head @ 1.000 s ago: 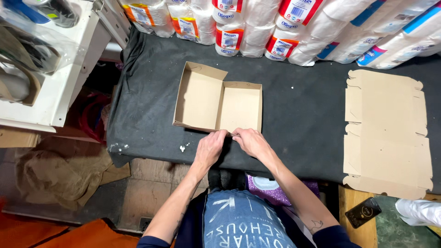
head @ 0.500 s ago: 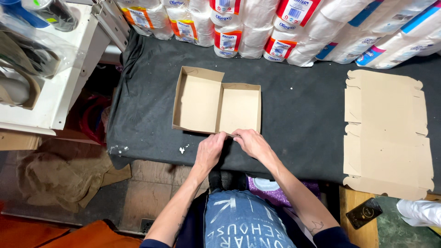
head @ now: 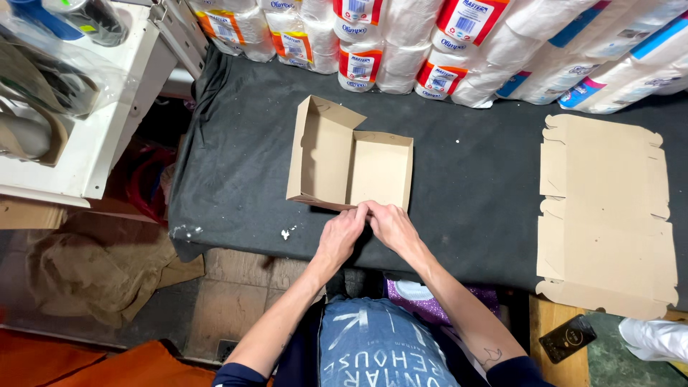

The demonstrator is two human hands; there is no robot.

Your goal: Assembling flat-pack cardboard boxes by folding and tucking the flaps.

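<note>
A half-folded brown cardboard box (head: 350,161) lies open on the dark cloth-covered table (head: 473,186), its side walls raised. My left hand (head: 342,235) and my right hand (head: 390,226) meet at the box's near edge, fingertips pinching the front cardboard flap at the middle. Both wrists rest just over the table's front edge. What the fingers do under the flap is hidden.
A flat, unfolded cardboard blank (head: 605,215) lies at the table's right end. Wrapped paper rolls (head: 444,43) line the back. A white shelf (head: 86,122) with bagged items stands on the left. A dark phone (head: 566,338) rests on wood at lower right.
Both hands stay at the box's near edge. The box and the view have shifted very slightly; nothing was picked up or let go.
</note>
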